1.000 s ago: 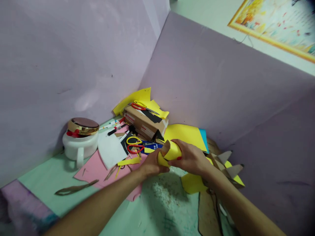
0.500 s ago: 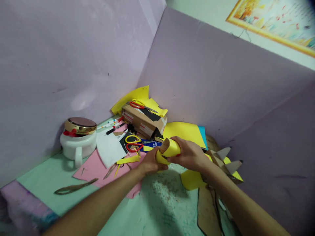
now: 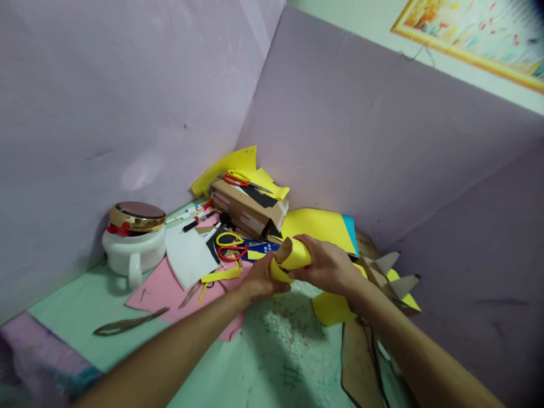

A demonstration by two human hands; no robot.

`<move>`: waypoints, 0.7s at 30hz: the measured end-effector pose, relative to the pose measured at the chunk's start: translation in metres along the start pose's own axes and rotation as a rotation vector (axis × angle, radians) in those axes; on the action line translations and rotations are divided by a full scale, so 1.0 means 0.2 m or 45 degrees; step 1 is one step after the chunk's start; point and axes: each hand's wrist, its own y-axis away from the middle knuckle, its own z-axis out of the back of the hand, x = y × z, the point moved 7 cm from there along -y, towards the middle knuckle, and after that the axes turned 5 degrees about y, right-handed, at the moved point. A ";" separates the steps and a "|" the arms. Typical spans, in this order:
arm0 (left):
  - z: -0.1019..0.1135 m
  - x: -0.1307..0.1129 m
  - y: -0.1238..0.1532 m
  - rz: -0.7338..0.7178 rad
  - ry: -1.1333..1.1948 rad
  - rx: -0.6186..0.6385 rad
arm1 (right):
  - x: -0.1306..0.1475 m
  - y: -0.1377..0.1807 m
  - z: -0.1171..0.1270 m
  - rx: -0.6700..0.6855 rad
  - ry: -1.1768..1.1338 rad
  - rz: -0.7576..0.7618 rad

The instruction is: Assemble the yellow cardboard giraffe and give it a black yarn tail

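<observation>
Head view: a curled yellow paper piece (image 3: 298,256) (brown inside visible) is held up above the green table (image 3: 267,368), between both hands. Its lower left part is gripped by the left hand (image 3: 261,279), its upper right part by the right hand (image 3: 326,263). Pink paper (image 3: 147,292), white paper (image 3: 189,255) and scissors (image 3: 245,245) are seen left of the hands; behind, a cardboard box (image 3: 240,211) is topped with second scissors (image 3: 239,179).

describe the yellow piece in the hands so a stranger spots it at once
On the green table, find the long brown box. Just below its right end are the left hand and right hand. Between them is the curved yellow piece, brown showing at one end; unlike the yellow sheet behind, it is held.
</observation>
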 end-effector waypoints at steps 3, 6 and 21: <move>0.00 -0.01 0.00 0.007 -0.010 0.001 | 0.00 0.01 0.00 0.004 0.007 0.002; 0.00 -0.01 0.00 0.009 0.002 0.002 | 0.00 0.00 -0.01 0.002 0.011 0.023; 0.01 -0.08 0.04 -0.167 0.249 0.129 | 0.06 0.51 -0.23 0.000 -0.930 -0.243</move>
